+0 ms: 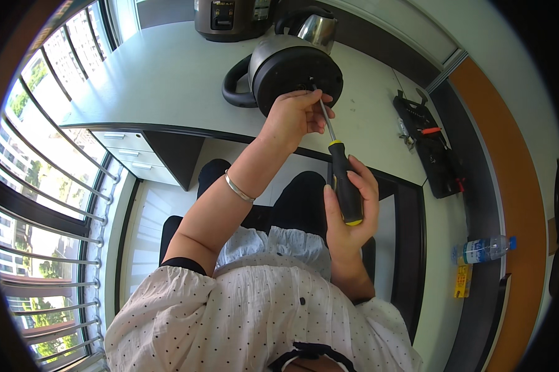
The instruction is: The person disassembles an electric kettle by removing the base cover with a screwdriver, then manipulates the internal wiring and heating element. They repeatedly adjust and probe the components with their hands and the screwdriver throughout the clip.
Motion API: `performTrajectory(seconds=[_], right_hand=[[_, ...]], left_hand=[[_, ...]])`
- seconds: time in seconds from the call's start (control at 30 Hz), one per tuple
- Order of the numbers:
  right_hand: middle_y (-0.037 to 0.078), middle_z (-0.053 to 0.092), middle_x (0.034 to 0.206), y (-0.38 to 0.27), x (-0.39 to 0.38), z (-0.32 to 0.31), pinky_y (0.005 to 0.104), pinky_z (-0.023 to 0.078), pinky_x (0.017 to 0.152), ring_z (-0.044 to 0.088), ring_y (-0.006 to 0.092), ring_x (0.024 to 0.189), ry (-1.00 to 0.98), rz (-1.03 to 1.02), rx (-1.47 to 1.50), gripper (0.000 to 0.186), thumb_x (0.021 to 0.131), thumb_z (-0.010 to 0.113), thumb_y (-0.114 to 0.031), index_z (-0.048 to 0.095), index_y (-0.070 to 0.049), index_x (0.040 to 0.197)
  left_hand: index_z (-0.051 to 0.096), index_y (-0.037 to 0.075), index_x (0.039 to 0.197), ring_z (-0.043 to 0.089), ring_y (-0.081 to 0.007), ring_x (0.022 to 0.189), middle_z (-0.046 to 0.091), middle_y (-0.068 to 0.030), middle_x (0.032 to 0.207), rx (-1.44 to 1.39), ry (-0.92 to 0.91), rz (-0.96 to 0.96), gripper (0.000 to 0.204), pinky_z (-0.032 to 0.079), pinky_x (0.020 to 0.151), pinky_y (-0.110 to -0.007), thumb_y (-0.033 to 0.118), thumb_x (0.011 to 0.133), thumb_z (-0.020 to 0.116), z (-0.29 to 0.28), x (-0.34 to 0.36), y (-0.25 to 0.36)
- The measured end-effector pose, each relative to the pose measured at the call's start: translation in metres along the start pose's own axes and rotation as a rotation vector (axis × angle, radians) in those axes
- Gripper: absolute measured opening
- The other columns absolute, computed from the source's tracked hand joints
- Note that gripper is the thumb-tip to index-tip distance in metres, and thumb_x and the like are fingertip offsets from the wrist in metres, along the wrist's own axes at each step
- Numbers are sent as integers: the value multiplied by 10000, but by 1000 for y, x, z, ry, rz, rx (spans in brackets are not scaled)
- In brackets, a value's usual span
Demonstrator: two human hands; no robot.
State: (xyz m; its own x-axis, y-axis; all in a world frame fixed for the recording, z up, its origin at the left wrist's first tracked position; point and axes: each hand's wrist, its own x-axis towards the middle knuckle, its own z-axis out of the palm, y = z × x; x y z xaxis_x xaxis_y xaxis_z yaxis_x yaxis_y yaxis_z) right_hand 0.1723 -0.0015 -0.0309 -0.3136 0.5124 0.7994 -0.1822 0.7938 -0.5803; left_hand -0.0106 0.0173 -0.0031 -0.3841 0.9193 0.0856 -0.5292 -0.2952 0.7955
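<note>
A steel kettle [261, 65] lies tipped on the desk, its round black base toward me, its black handle [230, 84] out to the left. My left hand [292, 115] is at the base, thumb and forefinger closed round the tip end of a screwdriver's metal shaft [327, 124], the other fingers curled. The tip meets the base or is very close; my fingers partly hide it. My right hand [348, 226] grips the black-and-yellow screwdriver handle [345, 180] below the desk's front edge.
The pale desk [137, 74] holds a cooker [230, 15], another steel vessel [317, 31] and, at right, a black tool case [425, 161]. A water bottle [484, 251] and yellow packet [462, 279] are lower right. A barred window [44, 248] is left.
</note>
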Motion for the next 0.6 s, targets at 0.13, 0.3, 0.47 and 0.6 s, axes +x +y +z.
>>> performTrajectory(seconds=[0.13, 0.3, 0.47, 0.6], right_hand=[[219, 509, 1203, 0, 1, 1, 330, 460, 862, 548, 278, 1042, 9, 1, 5, 373, 734, 689, 39, 545, 20, 1077], [220, 512, 1203, 0, 0, -1, 339, 447, 880, 543, 281, 1053, 10, 26, 6, 371, 733, 687, 39, 547, 16, 1076], [223, 512, 1202, 1, 1, -1, 334, 452, 874, 543, 281, 1059, -1, 8, 1, 375, 735, 688, 36, 542, 17, 1080], [233, 509, 1214, 4, 0, 0, 332, 458, 867, 549, 281, 1051, 24, 19, 62, 381, 743, 680, 39, 526, 19, 1091]], left_hand=[[602, -4, 961, 506, -118, 580, 620, -74, 777, -1, -5, -4, 268, 420, 597, -255, 238, 941, 486, 0, 0, 0], [601, -1, 964, 506, -116, 582, 621, -73, 785, 1, -7, -6, 267, 426, 602, -254, 240, 941, 487, 1, 2, 0], [601, 1, 964, 507, -116, 580, 623, -73, 782, 0, -3, -5, 267, 431, 599, -252, 241, 941, 486, 0, 2, -1], [604, 3, 953, 528, -121, 575, 627, -75, 766, -8, -14, 7, 266, 446, 593, -254, 249, 935, 504, -3, 2, -2]])
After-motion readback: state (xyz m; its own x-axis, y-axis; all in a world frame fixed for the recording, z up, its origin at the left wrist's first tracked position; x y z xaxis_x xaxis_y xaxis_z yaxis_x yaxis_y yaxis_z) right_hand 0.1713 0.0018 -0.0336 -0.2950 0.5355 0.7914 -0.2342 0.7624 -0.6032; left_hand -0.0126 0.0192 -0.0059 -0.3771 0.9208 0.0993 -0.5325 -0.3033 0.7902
